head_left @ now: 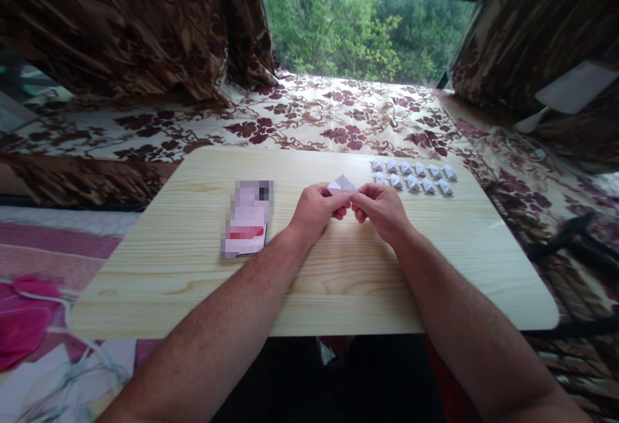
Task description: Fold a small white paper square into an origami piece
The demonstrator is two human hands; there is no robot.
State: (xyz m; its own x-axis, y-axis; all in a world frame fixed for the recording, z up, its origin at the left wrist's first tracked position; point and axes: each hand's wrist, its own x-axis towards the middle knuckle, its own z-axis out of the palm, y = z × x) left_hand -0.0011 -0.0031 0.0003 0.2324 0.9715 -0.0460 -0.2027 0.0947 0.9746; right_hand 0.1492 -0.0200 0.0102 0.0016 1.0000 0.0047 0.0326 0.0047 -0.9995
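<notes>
Between my two hands is a small piece of folded white paper (342,184), with creases meeting near its middle. My left hand (316,209) pinches its left side between thumb and fingers. On the opposite edge, my right hand (380,209) has its thumb and forefinger closed on the same paper. Both hands are held over the middle of the table, fingertips nearly touching. Just beyond my right hand, several small folded white paper pieces (412,183) lie in two rows. Left of my left hand lies a phone (247,218), its screen blurred out.
The pale wood-grain table (159,268) has rounded corners. Behind it spreads a flowered cloth (338,113) below a window (358,29) with patterned curtains (145,23). A pink cloth (26,320) and white cables (91,352) lie at the lower left. A white lamp (575,88) stands at right.
</notes>
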